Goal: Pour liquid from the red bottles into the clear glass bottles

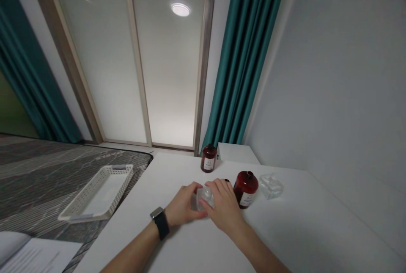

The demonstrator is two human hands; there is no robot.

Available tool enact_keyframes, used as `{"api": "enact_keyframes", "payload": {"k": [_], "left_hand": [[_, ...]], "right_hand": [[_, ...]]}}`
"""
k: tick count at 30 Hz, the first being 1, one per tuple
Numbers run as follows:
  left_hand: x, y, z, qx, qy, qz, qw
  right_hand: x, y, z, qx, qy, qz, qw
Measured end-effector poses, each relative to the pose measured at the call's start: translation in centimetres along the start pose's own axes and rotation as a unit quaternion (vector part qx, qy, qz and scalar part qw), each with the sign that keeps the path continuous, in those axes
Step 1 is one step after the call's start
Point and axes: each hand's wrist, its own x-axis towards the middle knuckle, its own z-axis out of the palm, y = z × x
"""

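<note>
Both of my hands hold a small clear container (205,196) just above or on the white table (177,247); I cannot tell whether it touches the surface. My left hand (183,204), with a dark watch on its wrist, grips the left side with fingers curled round it. My right hand (223,205) closes over the other side, its thumb across the front. Close to the right hand stands a larger dark-red bottle (246,189) with a white label. Beyond the hands is a smaller dark-red bottle (208,158), also labelled. A clear square glass piece (270,186) lies right of the larger bottle.
Left of the table, a white perforated basket (111,191) rests on a dark striped surface (38,180). An open book (41,256) lies at the lower left. A white box-like cabinet (237,152) stands behind the table, near a teal curtain (244,61).
</note>
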Motion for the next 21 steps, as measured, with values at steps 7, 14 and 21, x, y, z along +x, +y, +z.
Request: {"api": "enact_keyframes", "payload": {"k": [7,14,21], "left_hand": [[0.1,0.5,-0.2,-0.019,-0.026,-0.003,0.999],[0.0,-0.7,-2.2,-0.082,-0.083,0.066,0.991],[0.4,-0.3,-1.1,-0.134,-0.024,0.11,0.985]], "right_hand": [[-0.6,0.6,1.6,0.088,0.033,0.082,0.992],[-3.4,2.4,1.7,0.3,-0.07,0.125,0.943],[-3.1,3.5,2.8,0.459,-0.154,0.194,0.853]]}}
